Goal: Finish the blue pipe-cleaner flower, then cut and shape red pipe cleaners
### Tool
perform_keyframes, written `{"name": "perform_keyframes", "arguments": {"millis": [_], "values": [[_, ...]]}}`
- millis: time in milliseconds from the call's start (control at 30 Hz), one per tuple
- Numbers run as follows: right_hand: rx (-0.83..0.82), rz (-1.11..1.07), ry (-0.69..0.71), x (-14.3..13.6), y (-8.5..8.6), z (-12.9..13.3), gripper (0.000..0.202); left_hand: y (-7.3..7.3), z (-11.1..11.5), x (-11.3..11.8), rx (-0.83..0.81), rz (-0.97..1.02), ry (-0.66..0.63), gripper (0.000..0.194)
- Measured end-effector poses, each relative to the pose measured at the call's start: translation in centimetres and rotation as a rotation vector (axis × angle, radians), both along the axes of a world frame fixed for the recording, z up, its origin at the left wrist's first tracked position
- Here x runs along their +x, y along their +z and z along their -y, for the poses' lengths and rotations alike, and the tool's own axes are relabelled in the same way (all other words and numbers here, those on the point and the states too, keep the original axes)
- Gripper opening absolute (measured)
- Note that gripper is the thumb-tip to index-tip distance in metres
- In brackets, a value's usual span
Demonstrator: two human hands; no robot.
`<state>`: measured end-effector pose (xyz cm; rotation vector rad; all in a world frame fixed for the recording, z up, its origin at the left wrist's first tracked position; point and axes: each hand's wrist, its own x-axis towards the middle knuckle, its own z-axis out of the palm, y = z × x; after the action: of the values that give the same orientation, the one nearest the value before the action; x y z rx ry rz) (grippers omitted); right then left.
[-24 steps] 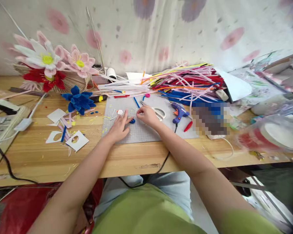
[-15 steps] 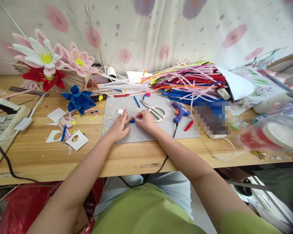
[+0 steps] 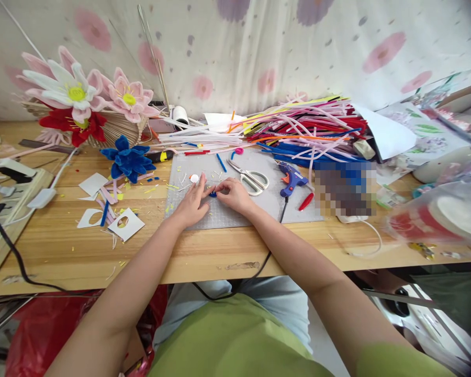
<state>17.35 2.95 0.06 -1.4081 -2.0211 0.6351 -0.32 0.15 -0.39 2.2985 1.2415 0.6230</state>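
On the grey cutting mat (image 3: 220,220), a small blue piece of pipe cleaner (image 3: 213,194) lies between my hands, partly hidden by fingers. My right hand (image 3: 234,196) pinches at its right side with thumb and forefinger together. From the left, my left hand (image 3: 191,205) rests flat with fingers stretched out, its forefinger tip close to the blue piece. A small white disc (image 3: 194,178) sits just beyond the left fingers. Scissors (image 3: 254,178) with pale handles lie past my right hand. A short blue pipe-cleaner length (image 3: 221,162) lies at the mat's far side.
A purple glue gun (image 3: 291,179) and a red piece (image 3: 306,202) lie on the right of the mat. Pipe cleaners (image 3: 298,131) are heaped behind. A blue fuzzy flower (image 3: 127,158) and cut white cards (image 3: 126,225) lie left. A bagged cup (image 3: 435,220) stands far right.
The view has shifted slightly. Both hands stay in nearly the same place, with the right fingers a little closer over the blue piece.
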Motion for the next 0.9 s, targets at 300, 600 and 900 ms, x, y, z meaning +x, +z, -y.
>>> {"name": "perform_keyframes", "arguments": {"millis": [300, 600, 900], "values": [[0.083, 0.019, 0.045, 0.76, -0.12, -0.02, 0.024, -0.04, -0.04, -0.08, -0.004, 0.034, -0.002, 0.093], [0.115, 0.089, 0.102, 0.73, -0.24, 0.12, 0.025, 0.02, 0.02, -0.04, -0.008, 0.054, 0.000, 0.094], [0.106, 0.087, 0.117, 0.74, -0.19, 0.11, 0.024, 0.09, 0.01, -0.04, 0.163, -0.021, 0.014, 0.090]]}}
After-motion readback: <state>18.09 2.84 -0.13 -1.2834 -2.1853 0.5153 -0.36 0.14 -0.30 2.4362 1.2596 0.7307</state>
